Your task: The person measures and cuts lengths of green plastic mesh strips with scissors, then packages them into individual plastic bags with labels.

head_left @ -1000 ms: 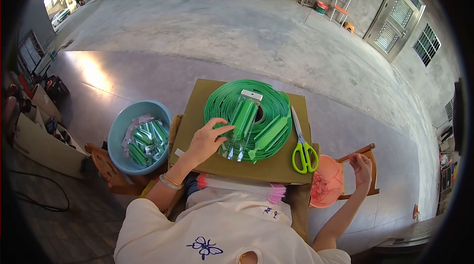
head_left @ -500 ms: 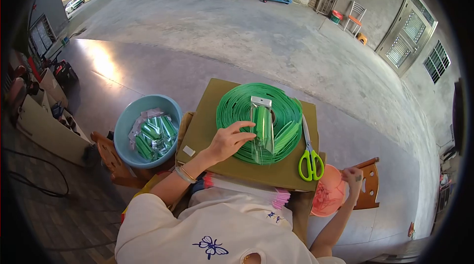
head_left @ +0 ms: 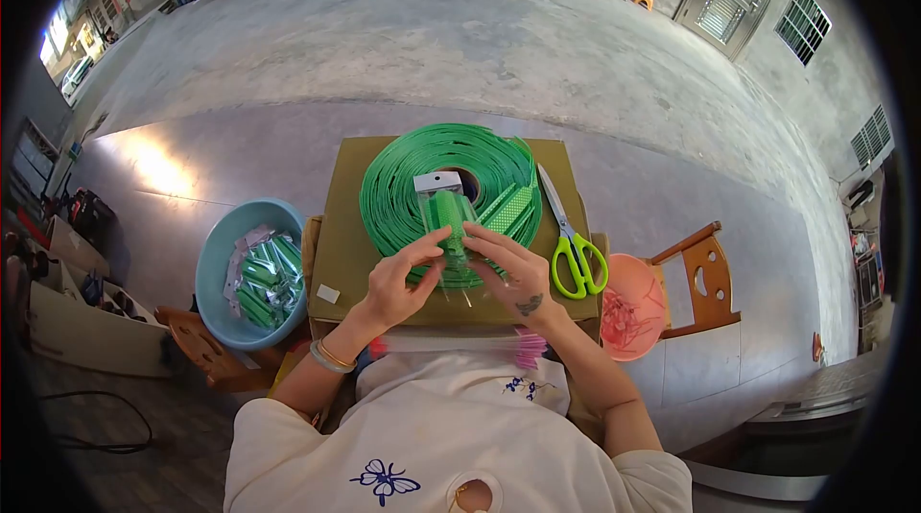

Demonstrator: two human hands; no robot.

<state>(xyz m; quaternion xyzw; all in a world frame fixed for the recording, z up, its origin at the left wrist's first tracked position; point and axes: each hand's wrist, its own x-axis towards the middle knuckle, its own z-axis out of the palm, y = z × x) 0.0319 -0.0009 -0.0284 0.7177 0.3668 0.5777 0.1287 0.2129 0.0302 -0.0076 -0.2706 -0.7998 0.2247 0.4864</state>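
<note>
Your left hand (head_left: 395, 281) and right hand (head_left: 523, 281) hold a clear bag (head_left: 444, 215) by its sides, fingertips pinching it about the green strips inside. It is over the green roll (head_left: 395, 196); you cannot tell whether they touch. Its long axis runs away from you, leaning slightly left, with the white card (head_left: 438, 184) at the far end. Right of the roll, scissors (head_left: 568, 231) point their blades away, near the right edge of the cardboard (head_left: 347, 254). Leftward, bare cardboard reaches its edge; any print on the sticker (head_left: 327, 294) there is too small to read.
</note>
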